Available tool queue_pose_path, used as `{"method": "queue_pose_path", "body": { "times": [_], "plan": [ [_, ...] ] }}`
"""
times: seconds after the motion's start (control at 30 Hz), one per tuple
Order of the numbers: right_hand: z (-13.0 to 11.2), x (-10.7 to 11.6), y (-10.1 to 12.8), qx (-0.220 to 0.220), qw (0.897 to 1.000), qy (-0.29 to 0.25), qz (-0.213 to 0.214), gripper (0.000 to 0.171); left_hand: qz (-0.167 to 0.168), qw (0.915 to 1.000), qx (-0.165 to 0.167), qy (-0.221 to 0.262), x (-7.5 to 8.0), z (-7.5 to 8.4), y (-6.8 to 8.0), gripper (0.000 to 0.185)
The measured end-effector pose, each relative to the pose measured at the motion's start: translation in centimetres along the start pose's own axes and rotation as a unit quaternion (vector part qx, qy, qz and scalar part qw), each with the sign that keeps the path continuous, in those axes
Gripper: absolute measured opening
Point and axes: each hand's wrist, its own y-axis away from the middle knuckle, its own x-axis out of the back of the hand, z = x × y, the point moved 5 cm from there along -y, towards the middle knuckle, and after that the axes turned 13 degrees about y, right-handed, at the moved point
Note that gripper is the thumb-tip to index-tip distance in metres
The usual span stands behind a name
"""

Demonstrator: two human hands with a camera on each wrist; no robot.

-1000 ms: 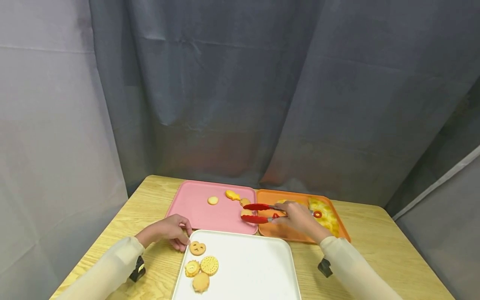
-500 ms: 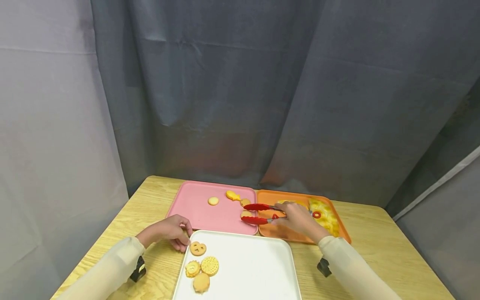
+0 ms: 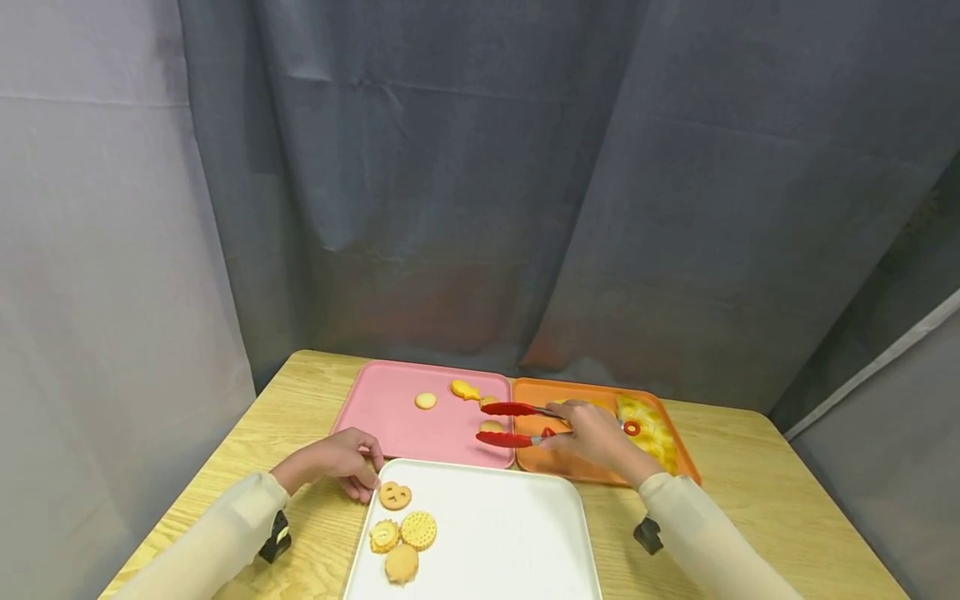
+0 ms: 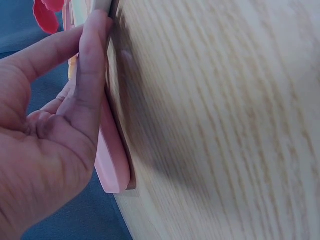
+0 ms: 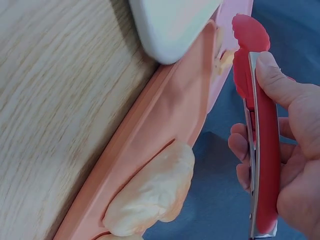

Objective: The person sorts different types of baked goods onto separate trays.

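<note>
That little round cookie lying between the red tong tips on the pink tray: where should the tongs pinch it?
Probably across its rim. The cookie lies flat on the pink tray, so only its edges offer a hold. The tongs, held in the right hand, already come from the right with one tip on each side of it, near and far; closing there should catch it.

grey curtain, wooden table

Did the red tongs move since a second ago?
Yes, a little. The red tongs slid left, their tips reaching farther over the pink tray, about the cookie there. The right hand grips them.
</note>
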Motion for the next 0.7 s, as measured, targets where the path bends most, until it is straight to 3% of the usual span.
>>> {"method": "queue_pose_path", "body": {
  "times": [0.2,0.37,0.7],
  "plan": [
    [-1.6,0.8,0.7,-0.003,0.999,-0.043,-0.01,0.061,-0.009,0.9999,-0.007,0.004,0.1,0.1,0.1,0.021],
    [-3.1,1.2,1.4,0.008,0.999,-0.042,-0.018,0.066,-0.009,0.9999,-0.005,0.003,0.1,-0.1,-0.2,0.021],
    [-7.0,1.7,3.3,0.102,0.992,-0.068,-0.03,0.076,-0.003,1.0,0.001,0.002,0.1,-0.2,-0.5,0.02]
  ]
}}
